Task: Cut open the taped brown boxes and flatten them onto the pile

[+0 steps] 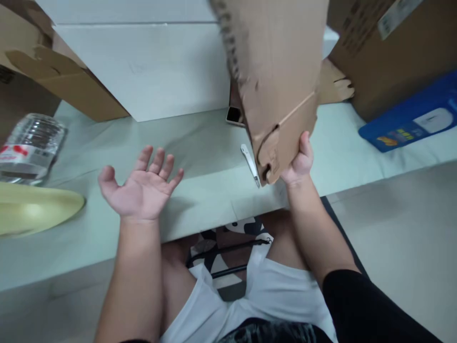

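Observation:
My right hand (302, 162) grips the lower end of a tall brown cardboard piece (278, 66), with the thumb showing at its right side and the other fingers hidden behind it. The cardboard is raised and tilted, with a ragged left edge and a curled, notched flap at the bottom. My left hand (143, 186) is palm up above the table, fingers spread, holding nothing. A slim white-handled utility knife (250, 164) lies on the table just left of the cardboard's lower corner.
A large white box (150, 71) stands at the back. Brown cartons (396, 57) flank it. On the left are a clear plastic bottle pack (32, 147) and a yellow-green rounded object (39, 209). A blue package (410, 114) stands right. A pale cloth covers the table (200, 186).

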The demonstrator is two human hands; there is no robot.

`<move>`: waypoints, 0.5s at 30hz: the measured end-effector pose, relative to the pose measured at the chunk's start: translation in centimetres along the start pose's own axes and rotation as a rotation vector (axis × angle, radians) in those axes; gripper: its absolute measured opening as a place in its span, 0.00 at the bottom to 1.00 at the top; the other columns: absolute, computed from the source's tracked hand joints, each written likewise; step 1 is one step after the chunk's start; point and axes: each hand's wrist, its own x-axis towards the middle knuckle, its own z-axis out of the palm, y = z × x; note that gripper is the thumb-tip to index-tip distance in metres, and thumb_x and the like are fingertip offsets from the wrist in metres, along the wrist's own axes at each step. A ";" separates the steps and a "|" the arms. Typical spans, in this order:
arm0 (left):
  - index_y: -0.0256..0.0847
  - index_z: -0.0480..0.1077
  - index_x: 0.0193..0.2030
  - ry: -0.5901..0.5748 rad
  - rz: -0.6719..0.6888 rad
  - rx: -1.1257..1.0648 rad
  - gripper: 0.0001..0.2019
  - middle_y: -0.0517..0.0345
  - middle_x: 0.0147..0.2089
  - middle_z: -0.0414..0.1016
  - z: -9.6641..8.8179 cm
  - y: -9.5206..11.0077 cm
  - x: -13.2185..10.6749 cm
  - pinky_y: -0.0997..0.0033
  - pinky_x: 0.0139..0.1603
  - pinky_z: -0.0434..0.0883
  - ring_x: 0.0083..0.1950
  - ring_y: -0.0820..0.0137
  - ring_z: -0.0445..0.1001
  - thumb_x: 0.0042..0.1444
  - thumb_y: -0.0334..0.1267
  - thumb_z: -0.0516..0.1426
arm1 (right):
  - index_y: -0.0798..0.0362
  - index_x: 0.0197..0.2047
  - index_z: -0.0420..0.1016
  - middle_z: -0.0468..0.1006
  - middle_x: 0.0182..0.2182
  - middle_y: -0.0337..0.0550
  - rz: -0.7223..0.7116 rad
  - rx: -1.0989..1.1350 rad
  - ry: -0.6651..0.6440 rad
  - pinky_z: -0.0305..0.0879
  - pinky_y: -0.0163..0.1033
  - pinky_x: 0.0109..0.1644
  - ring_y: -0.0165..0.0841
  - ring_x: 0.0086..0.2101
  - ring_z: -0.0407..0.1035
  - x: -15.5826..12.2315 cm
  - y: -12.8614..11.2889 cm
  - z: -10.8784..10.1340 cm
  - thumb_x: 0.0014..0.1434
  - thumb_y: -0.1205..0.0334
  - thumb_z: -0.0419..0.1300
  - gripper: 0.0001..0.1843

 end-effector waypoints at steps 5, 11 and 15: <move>0.47 0.80 0.46 -0.054 -0.083 -0.038 0.29 0.43 0.47 0.84 0.0 -0.4 0.3 0.48 0.45 0.81 0.49 0.48 0.83 0.49 0.67 0.60 | 0.43 0.36 0.76 0.56 0.13 0.27 0.011 -0.016 0.067 0.46 0.34 0.13 0.24 0.12 0.45 -1.5 -4.9 -7.4 0.53 0.23 0.65 0.30; 0.47 0.79 0.41 -0.084 -0.152 -0.095 0.26 0.45 0.42 0.85 0.0 -0.6 0.6 0.48 0.43 0.81 0.42 0.50 0.82 0.46 0.66 0.62 | 0.39 0.28 0.75 0.74 0.22 0.33 0.059 -0.027 0.483 0.47 0.30 0.13 0.18 0.15 0.53 -2.7 -11.4 -15.6 0.47 0.45 0.79 0.18; 0.43 0.78 0.36 0.062 -0.194 -0.123 0.25 0.47 0.36 0.83 0.6 0.1 0.2 0.52 0.35 0.82 0.35 0.54 0.81 0.42 0.63 0.62 | 0.43 0.31 0.68 0.70 0.21 0.28 -0.081 -0.136 0.822 0.51 0.25 0.14 0.19 0.15 0.58 -0.7 -12.5 -16.9 0.52 0.55 0.75 0.18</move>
